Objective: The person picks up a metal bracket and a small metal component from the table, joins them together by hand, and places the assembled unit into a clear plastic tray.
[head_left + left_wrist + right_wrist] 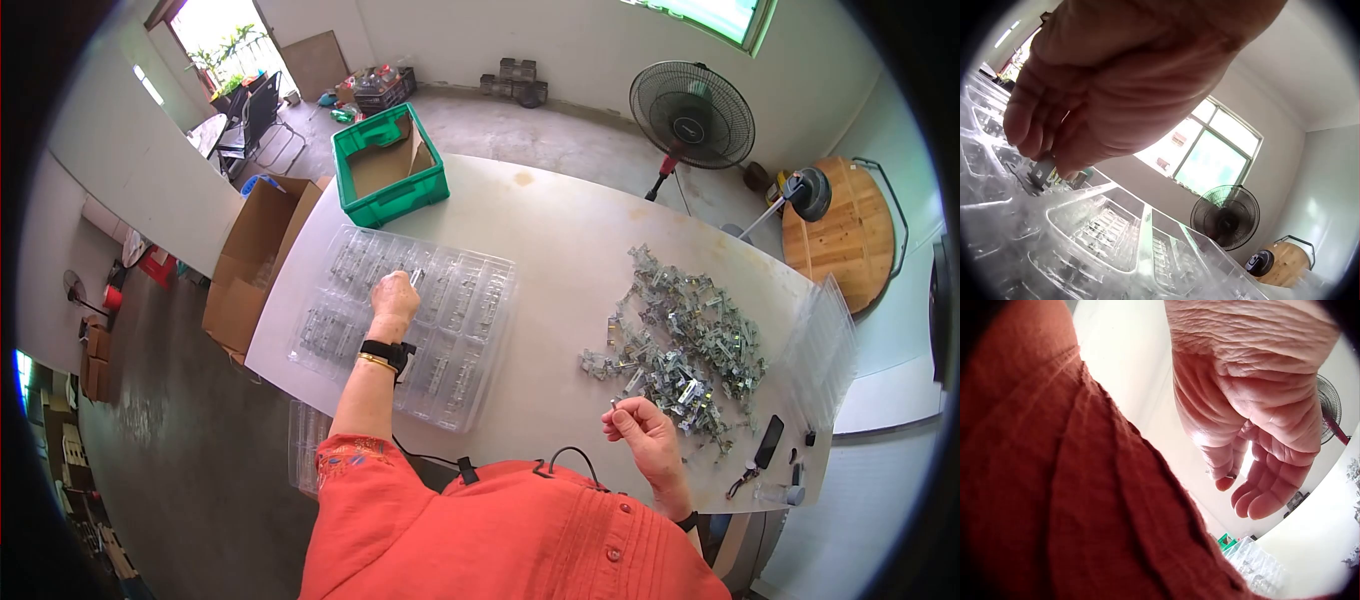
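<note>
My left hand (pixel 395 298) is over the clear plastic tray (pixel 508 300), whose compartments hold rows of small metal parts. In the left wrist view its fingertips pinch a small grey metal part (pixel 1041 172) close above the compartments. Left of the metal pile (pixel 690 345), near the table's front edge, is my right hand (pixel 648 440). Its thumb and forefinger pinch a tiny metal piece (pixel 614 404), mostly hidden by the fingertips. The other fingers of that hand are loosely bent in the right wrist view.
A green crate (pixel 400 205) with cardboard inside stands behind the tray. An open cardboard box (pixel 235 285) is beside the table's left edge. Clear plastic trays (pixel 822 340) stand at the right edge, near a phone (pixel 769 442) and a small clear bottle (pixel 778 494). Beyond the table stands a fan (pixel 692 115).
</note>
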Action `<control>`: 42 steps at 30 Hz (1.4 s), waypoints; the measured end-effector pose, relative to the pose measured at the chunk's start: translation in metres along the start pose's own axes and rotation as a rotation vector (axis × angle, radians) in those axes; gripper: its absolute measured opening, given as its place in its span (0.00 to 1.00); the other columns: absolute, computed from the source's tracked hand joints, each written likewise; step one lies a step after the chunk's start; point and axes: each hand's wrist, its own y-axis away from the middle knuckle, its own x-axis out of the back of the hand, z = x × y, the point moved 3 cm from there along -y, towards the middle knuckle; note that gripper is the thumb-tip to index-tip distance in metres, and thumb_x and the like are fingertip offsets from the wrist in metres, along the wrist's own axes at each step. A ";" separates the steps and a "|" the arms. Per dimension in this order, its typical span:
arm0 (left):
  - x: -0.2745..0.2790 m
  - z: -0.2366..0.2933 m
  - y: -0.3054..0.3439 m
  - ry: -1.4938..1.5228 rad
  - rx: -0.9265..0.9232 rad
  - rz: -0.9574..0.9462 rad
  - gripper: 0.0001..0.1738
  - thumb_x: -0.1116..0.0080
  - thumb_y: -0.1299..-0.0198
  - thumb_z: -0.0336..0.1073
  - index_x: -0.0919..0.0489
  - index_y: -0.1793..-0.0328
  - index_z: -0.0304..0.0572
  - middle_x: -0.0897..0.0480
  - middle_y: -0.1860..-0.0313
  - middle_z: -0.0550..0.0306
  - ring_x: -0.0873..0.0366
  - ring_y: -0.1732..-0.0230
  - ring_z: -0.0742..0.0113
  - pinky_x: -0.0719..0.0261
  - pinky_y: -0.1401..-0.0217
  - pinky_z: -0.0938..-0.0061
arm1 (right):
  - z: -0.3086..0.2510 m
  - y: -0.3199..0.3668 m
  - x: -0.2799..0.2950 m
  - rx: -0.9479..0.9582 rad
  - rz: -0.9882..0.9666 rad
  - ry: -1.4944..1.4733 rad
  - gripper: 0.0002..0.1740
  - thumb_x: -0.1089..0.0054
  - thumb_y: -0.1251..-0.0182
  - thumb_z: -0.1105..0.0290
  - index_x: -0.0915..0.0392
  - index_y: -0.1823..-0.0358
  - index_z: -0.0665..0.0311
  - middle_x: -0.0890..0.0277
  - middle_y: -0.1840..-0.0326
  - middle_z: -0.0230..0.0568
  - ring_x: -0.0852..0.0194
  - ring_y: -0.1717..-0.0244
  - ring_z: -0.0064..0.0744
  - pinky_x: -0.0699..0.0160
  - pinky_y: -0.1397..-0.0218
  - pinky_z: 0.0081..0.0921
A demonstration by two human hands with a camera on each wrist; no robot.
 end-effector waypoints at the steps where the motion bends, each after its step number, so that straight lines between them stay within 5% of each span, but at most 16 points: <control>1: -0.001 0.000 0.000 0.002 -0.001 -0.011 0.13 0.39 0.42 0.36 0.13 0.57 0.37 0.13 0.54 0.39 0.15 0.48 0.44 0.17 0.43 0.57 | 0.000 0.000 0.000 0.000 -0.003 -0.001 0.06 0.41 0.24 0.70 0.20 0.56 0.65 0.17 0.61 0.33 0.21 0.61 0.20 0.19 0.56 0.21; 11: 0.005 0.005 0.012 -0.034 -0.015 0.031 0.12 0.36 0.43 0.38 0.13 0.59 0.38 0.13 0.56 0.40 0.15 0.50 0.44 0.16 0.45 0.57 | 0.001 0.000 0.008 0.017 0.014 0.001 0.06 0.40 0.25 0.69 0.20 0.56 0.65 0.17 0.62 0.31 0.21 0.62 0.19 0.19 0.57 0.21; 16: 0.026 0.047 0.063 0.182 -0.275 0.160 0.12 0.37 0.40 0.40 0.16 0.63 0.37 0.15 0.63 0.40 0.15 0.58 0.42 0.17 0.52 0.55 | -0.003 0.001 0.019 0.053 0.092 0.031 0.08 0.38 0.25 0.66 0.19 0.55 0.63 0.20 0.66 0.27 0.27 0.69 0.14 0.23 0.66 0.16; 18: 0.039 0.080 0.098 0.566 -0.515 0.056 0.11 0.36 0.39 0.39 0.16 0.59 0.37 0.15 0.63 0.41 0.16 0.62 0.46 0.18 0.57 0.59 | -0.007 0.001 0.019 0.054 0.098 0.018 0.08 0.39 0.25 0.66 0.20 0.55 0.63 0.21 0.67 0.28 0.28 0.71 0.15 0.25 0.67 0.17; 20: 0.057 0.124 0.142 0.847 -0.635 -0.273 0.10 0.34 0.37 0.33 0.17 0.54 0.34 0.15 0.65 0.51 0.18 0.63 0.66 0.20 0.58 0.71 | -0.013 0.002 0.018 0.055 0.103 0.006 0.08 0.39 0.25 0.66 0.20 0.56 0.63 0.22 0.68 0.29 0.29 0.72 0.17 0.26 0.69 0.17; 22: 0.064 0.158 0.182 1.050 -0.686 -0.615 0.12 0.35 0.35 0.32 0.18 0.47 0.36 0.17 0.66 0.58 0.21 0.63 0.75 0.21 0.58 0.75 | -0.019 0.004 0.016 0.053 0.036 -0.022 0.09 0.38 0.25 0.64 0.19 0.55 0.62 0.25 0.71 0.26 0.29 0.72 0.14 0.27 0.69 0.15; 25: 0.074 0.194 0.215 1.079 -0.822 -0.831 0.14 0.35 0.34 0.32 0.21 0.44 0.38 0.16 0.62 0.62 0.21 0.62 0.78 0.21 0.58 0.77 | -0.024 0.008 0.018 0.074 -0.047 -0.003 0.09 0.39 0.24 0.65 0.20 0.54 0.63 0.25 0.72 0.28 0.29 0.73 0.15 0.27 0.69 0.15; 27: 0.066 0.210 0.228 1.234 -0.735 -0.987 0.12 0.36 0.32 0.33 0.20 0.46 0.39 0.17 0.63 0.63 0.22 0.64 0.79 0.22 0.62 0.79 | -0.024 0.012 0.024 0.076 -0.054 -0.019 0.08 0.40 0.24 0.66 0.20 0.54 0.64 0.24 0.72 0.28 0.29 0.72 0.16 0.26 0.68 0.16; 37: 0.042 0.264 0.253 1.369 -0.657 -1.106 0.08 0.38 0.30 0.35 0.18 0.49 0.41 0.18 0.66 0.66 0.27 0.69 0.82 0.25 0.67 0.82 | -0.017 0.032 0.070 0.071 -0.020 -0.104 0.09 0.42 0.23 0.69 0.22 0.52 0.67 0.21 0.69 0.34 0.24 0.70 0.21 0.22 0.66 0.20; 42: 0.033 0.287 0.263 1.417 -0.752 -0.967 0.08 0.42 0.27 0.37 0.20 0.52 0.41 0.19 0.65 0.66 0.26 0.68 0.79 0.25 0.65 0.80 | -0.020 0.038 0.086 0.041 -0.002 -0.121 0.09 0.43 0.23 0.69 0.23 0.51 0.67 0.20 0.67 0.35 0.23 0.69 0.22 0.21 0.65 0.21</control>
